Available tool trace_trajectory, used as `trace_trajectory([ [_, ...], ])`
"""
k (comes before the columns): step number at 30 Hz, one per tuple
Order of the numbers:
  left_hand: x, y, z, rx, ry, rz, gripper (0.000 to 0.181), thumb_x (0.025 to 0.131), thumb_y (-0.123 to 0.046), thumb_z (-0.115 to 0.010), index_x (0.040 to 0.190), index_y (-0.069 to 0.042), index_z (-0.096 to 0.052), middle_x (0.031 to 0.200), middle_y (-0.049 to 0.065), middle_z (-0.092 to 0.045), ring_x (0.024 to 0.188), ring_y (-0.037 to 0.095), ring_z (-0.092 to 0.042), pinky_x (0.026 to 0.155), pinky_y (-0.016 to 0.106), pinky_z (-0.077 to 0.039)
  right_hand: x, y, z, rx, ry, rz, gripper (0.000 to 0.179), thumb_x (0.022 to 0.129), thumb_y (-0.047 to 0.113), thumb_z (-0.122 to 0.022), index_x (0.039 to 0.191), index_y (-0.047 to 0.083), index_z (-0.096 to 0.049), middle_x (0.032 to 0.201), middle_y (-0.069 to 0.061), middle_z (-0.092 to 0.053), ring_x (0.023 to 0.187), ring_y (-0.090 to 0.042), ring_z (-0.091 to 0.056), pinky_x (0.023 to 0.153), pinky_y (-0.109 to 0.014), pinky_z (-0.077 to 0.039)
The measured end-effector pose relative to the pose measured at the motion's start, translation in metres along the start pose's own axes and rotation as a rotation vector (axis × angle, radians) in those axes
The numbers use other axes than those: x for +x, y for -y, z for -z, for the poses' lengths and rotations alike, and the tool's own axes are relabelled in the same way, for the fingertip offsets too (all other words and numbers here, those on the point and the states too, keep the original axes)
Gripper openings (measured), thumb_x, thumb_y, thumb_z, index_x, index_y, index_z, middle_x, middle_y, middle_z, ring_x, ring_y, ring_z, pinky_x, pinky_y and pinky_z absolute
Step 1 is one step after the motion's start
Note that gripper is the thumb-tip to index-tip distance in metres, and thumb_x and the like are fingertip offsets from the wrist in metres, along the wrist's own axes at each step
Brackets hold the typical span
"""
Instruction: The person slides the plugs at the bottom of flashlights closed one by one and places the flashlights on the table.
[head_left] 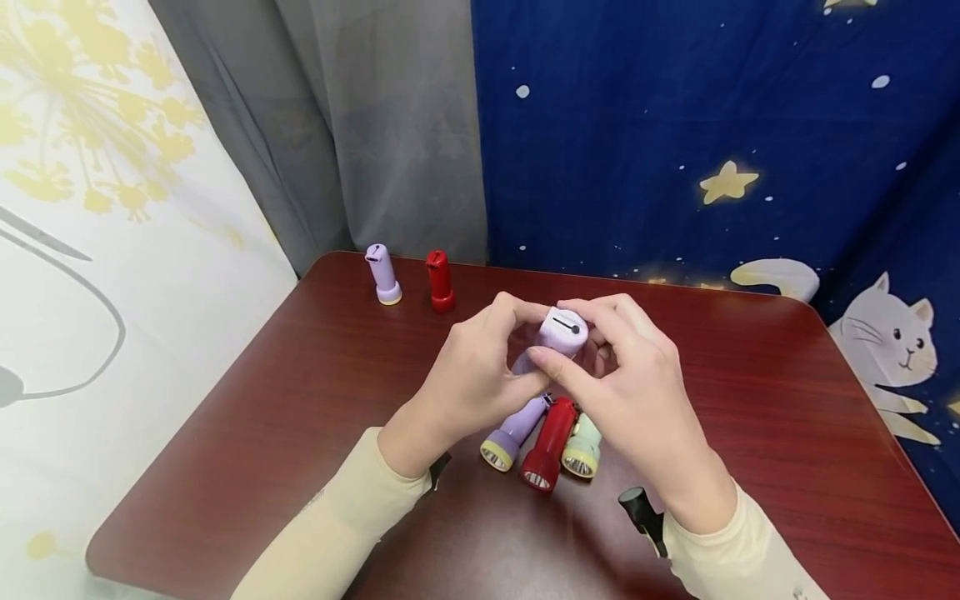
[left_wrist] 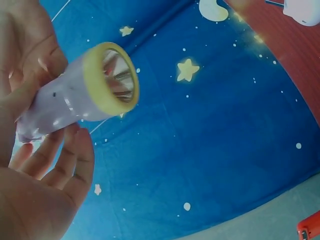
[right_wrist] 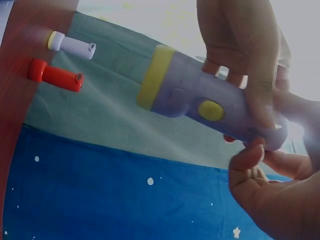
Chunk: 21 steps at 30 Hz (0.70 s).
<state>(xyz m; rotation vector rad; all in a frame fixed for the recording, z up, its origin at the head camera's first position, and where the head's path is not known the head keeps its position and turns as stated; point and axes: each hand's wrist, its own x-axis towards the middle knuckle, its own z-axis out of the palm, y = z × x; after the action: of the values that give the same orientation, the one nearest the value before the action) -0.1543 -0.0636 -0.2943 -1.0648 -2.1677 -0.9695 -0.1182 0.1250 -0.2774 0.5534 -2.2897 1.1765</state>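
Observation:
Both hands hold a purple flashlight (head_left: 564, 332) above the table, its slotted tail end turned up toward the head camera. My left hand (head_left: 480, 367) grips it from the left with thumb and fingers. From the other side, my right hand (head_left: 630, 375) pinches near the tail end. A yellow-rimmed lens shows on the flashlight (left_wrist: 72, 97) in the left wrist view, and a yellow button (right_wrist: 211, 110) on its side in the right wrist view. Below the hands lie another purple flashlight (head_left: 517, 432), a red flashlight (head_left: 552, 443) and a pale green flashlight (head_left: 583, 446), side by side.
At the far left of the dark red table (head_left: 300, 400), a purple flashlight (head_left: 383, 275) and a red flashlight (head_left: 440, 283) stand upright on their lens ends. Behind the table hang a grey curtain (head_left: 408, 125) and a blue starry curtain (head_left: 615, 150).

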Motion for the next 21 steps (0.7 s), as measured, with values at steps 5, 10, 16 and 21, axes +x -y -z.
trace_trajectory([
  [5, 0.000, 0.003, 0.000, -0.156, 0.042, 0.032, 0.068, 0.088, -0.004, -0.085, 0.141, -0.003, -0.041, 0.125, 0.015, -0.068, 0.112, 0.022, -0.071, 0.100, 0.030, -0.062, 0.000, 0.001, 0.001, 0.039, -0.039, 0.035, 0.053, 0.082, 0.007, -0.092, 0.131, 0.009, -0.073, 0.099, 0.000, -0.069, 0.077, -0.009, -0.058, 0.066, -0.013, -0.047],
  [10, -0.001, 0.008, -0.001, -0.323, 0.046, 0.112, 0.072, 0.090, -0.001, -0.082, 0.149, -0.005, -0.040, 0.128, 0.014, -0.066, 0.112, 0.021, -0.072, 0.100, 0.029, -0.062, 0.000, -0.002, 0.002, 0.061, -0.008, 0.023, 0.049, 0.088, -0.002, -0.083, 0.134, 0.006, -0.070, 0.100, -0.004, -0.070, 0.081, -0.009, -0.059, 0.069, -0.011, -0.049],
  [16, -0.001, 0.011, -0.005, -0.255, 0.013, 0.090, 0.063, 0.089, -0.001, -0.082, 0.145, -0.002, -0.051, 0.128, 0.014, -0.069, 0.110, 0.020, -0.073, 0.096, 0.026, -0.063, 0.000, -0.007, -0.001, 0.063, 0.018, 0.036, 0.047, 0.091, -0.001, -0.080, 0.136, 0.007, -0.070, 0.101, -0.003, -0.069, 0.081, -0.008, -0.059, 0.070, -0.011, -0.051],
  [21, -0.002, 0.011, -0.007, -0.149, -0.035, 0.068, 0.057, 0.089, -0.003, -0.082, 0.141, 0.000, -0.058, 0.125, 0.013, -0.070, 0.109, 0.019, -0.069, 0.093, 0.026, -0.064, 0.002, -0.010, -0.004, 0.087, 0.027, 0.033, 0.046, 0.091, 0.001, -0.081, 0.135, 0.006, -0.070, 0.109, -0.003, -0.071, 0.083, -0.006, -0.062, 0.075, -0.011, -0.054],
])
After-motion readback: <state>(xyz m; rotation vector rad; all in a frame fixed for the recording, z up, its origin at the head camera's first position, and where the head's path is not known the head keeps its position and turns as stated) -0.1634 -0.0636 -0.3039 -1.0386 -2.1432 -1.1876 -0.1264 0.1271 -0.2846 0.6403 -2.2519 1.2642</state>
